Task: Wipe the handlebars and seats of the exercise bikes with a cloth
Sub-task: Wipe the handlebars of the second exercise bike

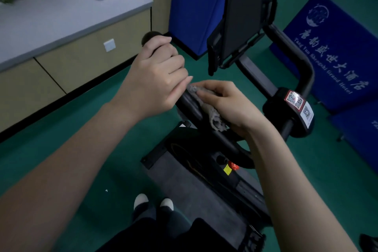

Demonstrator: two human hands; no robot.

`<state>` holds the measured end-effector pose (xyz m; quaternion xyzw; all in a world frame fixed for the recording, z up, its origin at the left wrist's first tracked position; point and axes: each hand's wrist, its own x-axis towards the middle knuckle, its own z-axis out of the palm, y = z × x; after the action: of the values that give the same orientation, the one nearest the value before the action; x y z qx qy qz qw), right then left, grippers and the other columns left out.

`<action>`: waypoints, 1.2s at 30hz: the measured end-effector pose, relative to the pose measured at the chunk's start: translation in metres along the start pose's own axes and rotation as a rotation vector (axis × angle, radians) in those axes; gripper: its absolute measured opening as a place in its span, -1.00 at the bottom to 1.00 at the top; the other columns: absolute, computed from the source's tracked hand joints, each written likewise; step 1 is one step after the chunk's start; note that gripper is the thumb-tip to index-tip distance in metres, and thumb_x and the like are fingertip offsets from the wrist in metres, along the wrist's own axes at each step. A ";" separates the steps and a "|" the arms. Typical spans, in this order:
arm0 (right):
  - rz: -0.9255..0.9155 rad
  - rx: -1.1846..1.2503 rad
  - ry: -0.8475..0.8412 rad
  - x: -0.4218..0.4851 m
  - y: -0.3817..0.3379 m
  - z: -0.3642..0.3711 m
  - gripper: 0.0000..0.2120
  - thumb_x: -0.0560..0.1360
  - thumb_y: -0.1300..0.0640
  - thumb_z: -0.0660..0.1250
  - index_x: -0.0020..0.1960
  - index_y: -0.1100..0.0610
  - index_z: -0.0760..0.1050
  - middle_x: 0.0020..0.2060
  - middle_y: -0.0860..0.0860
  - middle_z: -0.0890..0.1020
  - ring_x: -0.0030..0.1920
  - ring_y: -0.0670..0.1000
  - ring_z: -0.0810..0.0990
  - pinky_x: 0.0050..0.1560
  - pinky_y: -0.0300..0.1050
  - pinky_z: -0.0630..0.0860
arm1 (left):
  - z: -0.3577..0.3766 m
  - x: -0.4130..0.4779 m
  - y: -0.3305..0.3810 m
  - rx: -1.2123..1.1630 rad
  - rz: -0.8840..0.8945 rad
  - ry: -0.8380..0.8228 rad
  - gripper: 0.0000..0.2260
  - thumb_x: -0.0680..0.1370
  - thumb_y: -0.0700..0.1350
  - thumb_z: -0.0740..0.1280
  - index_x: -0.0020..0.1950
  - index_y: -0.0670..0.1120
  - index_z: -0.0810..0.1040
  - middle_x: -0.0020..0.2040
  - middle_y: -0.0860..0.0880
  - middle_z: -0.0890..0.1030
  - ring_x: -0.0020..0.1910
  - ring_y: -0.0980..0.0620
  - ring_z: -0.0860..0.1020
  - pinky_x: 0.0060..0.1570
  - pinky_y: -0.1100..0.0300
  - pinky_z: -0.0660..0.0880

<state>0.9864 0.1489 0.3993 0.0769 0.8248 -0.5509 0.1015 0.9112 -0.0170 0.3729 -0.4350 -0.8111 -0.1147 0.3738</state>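
Left grip (157,73) clasps handlebar (189,105), right grip (227,104) presses cloth (212,112); green floor (102,129) beneath.

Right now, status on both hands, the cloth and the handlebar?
Copy: left hand grips the handlebar near its end; right hand holds the grey cloth against the bar beside it; nothing in the cloth's way.

L hand (155,73) gripping handlebar (189,103), R hand (227,104) curled over cloth (213,113), forearms (81,159) extended fwd
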 end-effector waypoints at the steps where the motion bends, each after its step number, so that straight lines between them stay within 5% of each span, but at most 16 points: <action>1: 0.000 -0.012 -0.040 -0.001 0.003 -0.005 -0.83 0.61 0.25 0.22 0.09 0.16 0.57 -0.09 -0.03 0.67 -0.12 -0.24 0.63 -0.08 -0.42 0.51 | 0.000 0.000 0.001 0.006 -0.001 -0.003 -0.71 0.60 -0.13 0.20 -0.25 -0.18 0.59 -0.25 -0.05 0.59 -0.15 -0.12 0.54 0.34 0.05 0.22; 6: 0.013 -0.036 -0.099 -0.007 0.019 -0.021 -0.81 0.60 0.29 0.23 0.16 0.20 0.55 -0.04 -0.04 0.67 -0.08 -0.26 0.62 -0.06 -0.46 0.48 | 0.001 -0.002 0.004 0.015 -0.028 -0.027 -0.70 0.61 -0.13 0.18 -0.25 -0.15 0.58 -0.24 -0.04 0.58 -0.13 -0.11 0.53 0.36 0.05 0.20; 11: 0.021 0.042 -0.157 -0.001 0.008 -0.014 -0.80 0.60 0.34 0.20 0.15 0.27 0.55 -0.10 0.09 0.68 -0.16 -0.11 0.66 -0.10 -0.29 0.58 | 0.001 -0.003 0.006 0.028 -0.054 -0.030 -0.71 0.61 -0.13 0.18 -0.25 -0.15 0.56 -0.24 -0.04 0.57 -0.13 -0.11 0.52 0.37 0.06 0.18; 14: 0.038 -0.030 -0.142 -0.012 0.011 -0.024 -0.81 0.59 0.31 0.24 0.14 0.24 0.57 -0.03 0.11 0.69 -0.04 -0.03 0.67 0.09 -0.13 0.59 | 0.002 -0.003 0.005 0.028 -0.049 -0.022 -0.71 0.61 -0.12 0.17 -0.25 -0.16 0.56 -0.25 -0.04 0.57 -0.14 -0.11 0.52 0.37 0.07 0.16; 16: 0.010 -0.163 -0.024 -0.029 0.018 -0.029 -0.84 0.55 0.28 0.31 0.05 0.10 0.61 -0.12 0.00 0.70 -0.08 -0.09 0.65 0.07 -0.10 0.58 | 0.003 -0.002 0.005 0.028 -0.051 -0.008 -0.70 0.60 -0.13 0.18 -0.26 -0.16 0.56 -0.26 -0.04 0.57 -0.14 -0.11 0.52 0.36 0.07 0.17; 18: -0.058 -0.276 0.207 -0.047 0.023 -0.020 -0.84 0.50 0.24 0.37 -0.03 -0.01 0.58 -0.24 -0.08 0.65 -0.22 -0.17 0.60 -0.08 -0.28 0.51 | 0.004 -0.002 0.005 0.029 -0.051 0.004 -0.71 0.60 -0.14 0.19 -0.27 -0.17 0.56 -0.27 -0.04 0.57 -0.15 -0.11 0.53 0.36 0.07 0.17; 21: -0.170 -0.369 0.460 -0.065 0.024 0.007 -0.86 0.48 0.24 0.38 -0.04 0.02 0.58 -0.28 -0.08 0.63 -0.24 -0.12 0.57 -0.23 -0.45 0.38 | 0.003 -0.002 0.003 0.036 -0.027 0.006 -0.71 0.60 -0.14 0.19 -0.26 -0.18 0.57 -0.26 -0.05 0.57 -0.15 -0.11 0.53 0.35 0.07 0.18; 28: -0.161 -0.585 0.750 -0.084 0.023 0.035 -0.87 0.45 0.30 0.41 0.00 0.21 0.63 -0.17 0.04 0.56 -0.16 0.01 0.55 -0.08 -0.33 0.38 | 0.004 -0.002 -0.005 -0.006 0.050 0.043 -0.69 0.61 -0.13 0.20 -0.27 -0.17 0.59 -0.28 -0.05 0.58 -0.16 -0.12 0.56 0.32 0.06 0.20; 36: -0.052 -0.574 1.321 -0.080 0.028 0.099 -0.91 0.49 0.30 0.36 -0.03 0.29 0.59 -0.13 0.17 0.56 -0.09 -0.12 0.47 0.04 -0.49 0.35 | 0.005 0.000 -0.009 -0.052 0.103 0.056 -0.70 0.61 -0.11 0.19 -0.25 -0.14 0.57 -0.28 -0.04 0.56 -0.14 -0.10 0.56 0.32 0.07 0.20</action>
<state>1.0785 0.0671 0.3580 0.3445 0.8278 -0.1533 -0.4154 0.9012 -0.0200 0.3704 -0.4822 -0.7737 -0.1286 0.3903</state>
